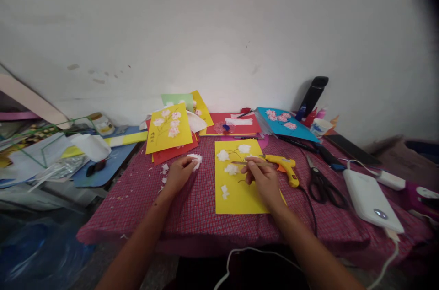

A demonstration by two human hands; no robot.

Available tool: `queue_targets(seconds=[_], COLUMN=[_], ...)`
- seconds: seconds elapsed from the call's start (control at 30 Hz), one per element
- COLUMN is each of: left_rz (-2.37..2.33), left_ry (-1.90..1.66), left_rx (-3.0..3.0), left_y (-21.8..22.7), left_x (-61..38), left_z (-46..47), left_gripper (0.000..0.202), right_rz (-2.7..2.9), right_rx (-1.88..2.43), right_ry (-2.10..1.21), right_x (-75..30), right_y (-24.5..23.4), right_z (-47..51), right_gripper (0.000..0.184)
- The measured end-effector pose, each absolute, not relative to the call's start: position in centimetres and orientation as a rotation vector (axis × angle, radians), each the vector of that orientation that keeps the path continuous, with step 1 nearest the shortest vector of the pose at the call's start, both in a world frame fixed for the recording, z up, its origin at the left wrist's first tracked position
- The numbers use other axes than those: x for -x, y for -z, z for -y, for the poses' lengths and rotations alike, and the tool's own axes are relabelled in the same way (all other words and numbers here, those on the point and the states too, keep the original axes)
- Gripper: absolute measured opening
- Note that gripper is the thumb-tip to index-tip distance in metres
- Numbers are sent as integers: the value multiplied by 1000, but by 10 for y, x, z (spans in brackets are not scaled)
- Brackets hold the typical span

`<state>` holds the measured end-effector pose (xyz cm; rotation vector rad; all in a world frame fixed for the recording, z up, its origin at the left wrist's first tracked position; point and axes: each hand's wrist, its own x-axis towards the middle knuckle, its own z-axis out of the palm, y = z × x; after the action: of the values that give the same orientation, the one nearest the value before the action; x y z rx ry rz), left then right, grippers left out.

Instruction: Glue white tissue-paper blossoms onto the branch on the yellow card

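My left hand (181,173) pinches a small wad of white tissue paper (195,160) above the checked tablecloth. Small torn white scraps (164,169) lie beside that wrist. Over a yellow card (224,198), my right hand (262,179) is closed on a thin pointed tool that looks like tweezers (238,163), its tip aimed left. The card carries drawn brown stems and several white paper blossoms (231,169); a loose-looking white piece (224,191) lies lower left on it. My right hand covers part of the card's right side.
A yellow hot glue gun (283,162) lies right of the card, its cord trailing forward. Black scissors (324,185) and a white power bank (372,201) sit farther right. Finished-looking flower cards (169,130) are stacked behind left; a blue card (288,125) and paper cup (320,128) stand behind right.
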<state>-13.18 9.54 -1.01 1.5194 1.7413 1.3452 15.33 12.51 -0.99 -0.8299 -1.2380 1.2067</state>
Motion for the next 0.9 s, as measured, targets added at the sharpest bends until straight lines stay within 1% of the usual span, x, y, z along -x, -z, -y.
queue_targets(seconds=[0.13, 0.3, 0.43, 0.6, 0.7, 0.9], left_rz=[-1424, -1230, -1176, -1165, -1175, -1187], left_ry=[-1457, -1456, -1492, -1499, -1521, -1557], left_rx=[-1151, -1008, -961, -959, -969, -987], left_y=[7, 4, 10, 14, 13, 16], left_x=[119, 99, 92, 94, 95, 95], left_z=[-102, -114, -119, -118, -117, -118], left_gripper=[28, 32, 34, 36, 36, 33], right_rz=[1334, 1522, 1710, 1896, 1957, 1830], right_rx=[793, 785, 837, 870, 908, 901], right_ry=[-1177, -1037, -900, -825, -813, -917], right_x=[-150, -149, -144, -108, -81, -58], right_y=[14, 11, -6, -19, -15, 3], right_z=[-121, -114, -111, -123, -135, -145], right_gripper=[31, 22, 16, 28, 30, 19])
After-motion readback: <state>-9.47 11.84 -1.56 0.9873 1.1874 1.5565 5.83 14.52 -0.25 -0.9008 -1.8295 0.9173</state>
